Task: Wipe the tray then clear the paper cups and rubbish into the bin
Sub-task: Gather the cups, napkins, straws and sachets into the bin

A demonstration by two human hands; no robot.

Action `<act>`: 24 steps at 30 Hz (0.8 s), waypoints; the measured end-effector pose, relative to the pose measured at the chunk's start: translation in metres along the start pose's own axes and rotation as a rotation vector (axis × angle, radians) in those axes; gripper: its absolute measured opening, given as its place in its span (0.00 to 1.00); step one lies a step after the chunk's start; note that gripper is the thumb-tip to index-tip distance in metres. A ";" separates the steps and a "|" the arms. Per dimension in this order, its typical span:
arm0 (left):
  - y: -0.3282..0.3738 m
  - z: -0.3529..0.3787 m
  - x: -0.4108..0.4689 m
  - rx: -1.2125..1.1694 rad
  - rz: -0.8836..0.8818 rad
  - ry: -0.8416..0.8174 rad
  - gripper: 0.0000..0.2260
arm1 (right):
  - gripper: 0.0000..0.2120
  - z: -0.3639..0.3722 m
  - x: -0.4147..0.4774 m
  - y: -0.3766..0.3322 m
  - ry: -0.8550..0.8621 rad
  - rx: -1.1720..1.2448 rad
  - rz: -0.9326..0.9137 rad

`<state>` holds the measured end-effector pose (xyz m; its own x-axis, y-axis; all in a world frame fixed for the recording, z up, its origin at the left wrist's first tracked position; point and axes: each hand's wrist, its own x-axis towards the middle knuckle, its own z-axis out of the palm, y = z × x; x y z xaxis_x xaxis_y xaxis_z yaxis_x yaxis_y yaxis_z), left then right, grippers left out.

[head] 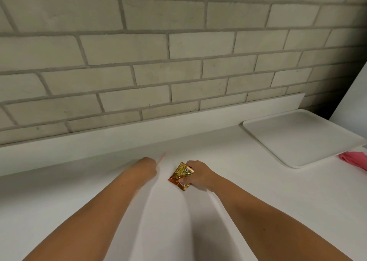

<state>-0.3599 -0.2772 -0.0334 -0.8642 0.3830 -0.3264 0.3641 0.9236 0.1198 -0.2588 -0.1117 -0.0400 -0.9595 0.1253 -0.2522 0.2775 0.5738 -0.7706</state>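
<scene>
1. Brick wall (178, 42): pale painted brick, rough face, grey joints; backs the table.
2. Table (248, 181): white, smooth, matt; carries everything listed below.
3. Tray (297, 137): white, rectangular, rounded corners, low rim; lies bare at far right, well apart from the hands.
4. Cloth (355, 159): pink, soft, crumpled; just beside the tray's near edge.
5. Right hand (198, 174): fingers curled round the wrapper. Left hand (147, 168): curled, apparently pinching the sliver.
6. Wrapper (180, 176): gold-orange foil, flat, creased, glossy; on the table mid-frame. Likely slippery, so best gripped across its width and lifted clear before carrying to the bin, which is out of view.
7. Sliver (161, 158): thin, pink, blurred; kind unclear. Looks light, so a firm pinch is advisable.
</scene>
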 end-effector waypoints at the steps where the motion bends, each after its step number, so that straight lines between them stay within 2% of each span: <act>1: 0.007 0.001 -0.005 0.012 -0.013 -0.009 0.12 | 0.14 -0.001 -0.004 0.001 0.002 -0.002 0.004; 3: 0.016 0.006 -0.011 0.026 -0.060 -0.034 0.14 | 0.11 -0.002 -0.012 0.004 0.008 0.002 0.011; 6: 0.023 0.008 -0.026 -0.095 -0.149 -0.042 0.15 | 0.10 -0.004 -0.024 0.009 0.016 -0.009 0.031; 9: 0.018 0.018 -0.027 0.007 -0.050 -0.063 0.15 | 0.10 -0.007 -0.035 0.013 0.026 0.000 0.051; 10: 0.017 0.019 -0.028 -0.033 -0.055 -0.058 0.15 | 0.10 -0.008 -0.038 0.014 0.028 0.000 0.057; 11: 0.016 0.019 -0.027 -0.177 -0.032 -0.039 0.15 | 0.10 -0.010 -0.042 0.016 0.029 -0.002 0.062; 13: 0.019 0.015 -0.029 -0.476 -0.112 0.082 0.15 | 0.11 -0.012 -0.049 0.020 0.021 0.001 0.071; 14: 0.020 0.015 -0.031 -0.498 -0.112 0.130 0.15 | 0.11 -0.013 -0.052 0.021 0.017 0.006 0.079; 17: 0.019 0.021 -0.032 -0.489 -0.083 0.146 0.15 | 0.11 -0.016 -0.060 0.027 0.023 0.000 0.089; 21: 0.020 0.024 -0.042 -0.350 -0.108 0.248 0.07 | 0.11 -0.019 -0.072 0.033 0.043 -0.032 0.102; 24: 0.020 0.013 -0.050 -0.381 -0.085 0.209 0.13 | 0.11 -0.021 -0.080 0.037 0.053 -0.028 0.117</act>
<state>-0.3049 -0.2778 -0.0273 -0.9515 0.2640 -0.1581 0.1683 0.8766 0.4509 -0.1728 -0.0832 -0.0361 -0.9220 0.2353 -0.3075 0.3872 0.5753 -0.7205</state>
